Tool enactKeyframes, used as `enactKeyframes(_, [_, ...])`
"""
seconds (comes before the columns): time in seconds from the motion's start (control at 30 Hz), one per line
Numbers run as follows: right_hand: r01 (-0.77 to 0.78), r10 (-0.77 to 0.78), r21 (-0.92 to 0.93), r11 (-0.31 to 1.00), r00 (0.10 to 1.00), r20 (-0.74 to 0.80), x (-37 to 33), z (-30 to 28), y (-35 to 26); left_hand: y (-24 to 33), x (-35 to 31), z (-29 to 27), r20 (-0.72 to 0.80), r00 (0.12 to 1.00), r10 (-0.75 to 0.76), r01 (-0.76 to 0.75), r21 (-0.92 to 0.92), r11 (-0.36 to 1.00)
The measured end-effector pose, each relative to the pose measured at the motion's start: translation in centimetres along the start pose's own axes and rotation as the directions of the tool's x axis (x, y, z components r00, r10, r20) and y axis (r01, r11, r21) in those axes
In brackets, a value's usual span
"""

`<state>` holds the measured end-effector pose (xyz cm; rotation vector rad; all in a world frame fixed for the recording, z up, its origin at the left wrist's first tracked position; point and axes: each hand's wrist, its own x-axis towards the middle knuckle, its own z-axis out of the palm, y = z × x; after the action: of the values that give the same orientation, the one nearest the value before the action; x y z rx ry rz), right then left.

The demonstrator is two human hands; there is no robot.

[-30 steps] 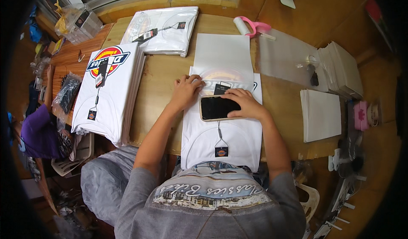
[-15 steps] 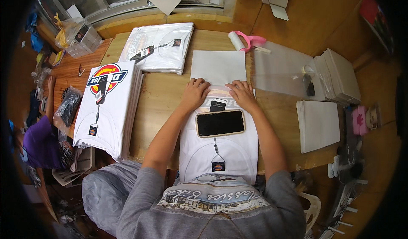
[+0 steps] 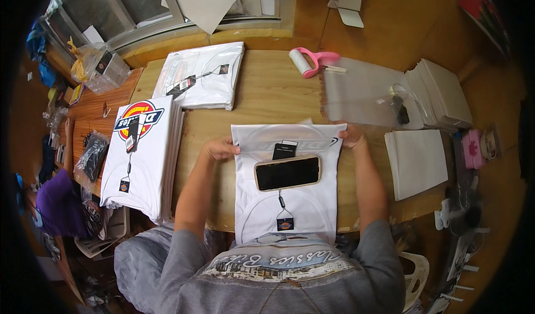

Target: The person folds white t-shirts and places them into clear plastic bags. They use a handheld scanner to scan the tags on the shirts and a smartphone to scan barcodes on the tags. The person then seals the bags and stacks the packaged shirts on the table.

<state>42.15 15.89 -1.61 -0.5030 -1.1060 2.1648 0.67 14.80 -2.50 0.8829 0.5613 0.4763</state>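
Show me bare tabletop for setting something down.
Bare table: between the bagged shirts and pink-handled roller, beyond the held shirt; also a strip between the left shirt stack and left hand. Crowded: right rear, with plastic sheets and a pale stack.

Got a pretty loaded light-brown wooden worktable (image 3: 264,93) here. Carries a pile of folded white printed shirts (image 3: 146,166) left, a clear-plastic-wrapped white shirt bundle (image 3: 209,71) toward the back, one flat folded white shirt (image 3: 301,202) mid-front, a pink-handled white roller (image 3: 302,64), translucent plastic sheeting (image 3: 356,102), plus stacked rectangular white sheets (image 3: 417,166) right.
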Motion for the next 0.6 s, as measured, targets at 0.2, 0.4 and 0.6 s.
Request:
enactKeyframes(0.2, [-0.142,0.177,0.173,0.975,0.962,-0.207,-3.3,2.2,5.1,-3.3,-2.0,3.2,0.023,0.993,-0.117,0.119,-0.068,0.991])
enactKeyframes(0.4, [-0.339,0.164,-0.168,0.926,0.761,-0.628,-8.1,8.9,5.4,-2.8,-5.9,8.3,-0.52,0.839,-0.16,0.307,0.208,0.929])
enactKeyframes(0.6, [-0.446,-0.338,-0.595,0.668,0.531,-0.777,-8.6,11.3,8.6,-4.2,-6.1,11.8,-0.746,0.62,0.243,0.337,0.532,0.777])
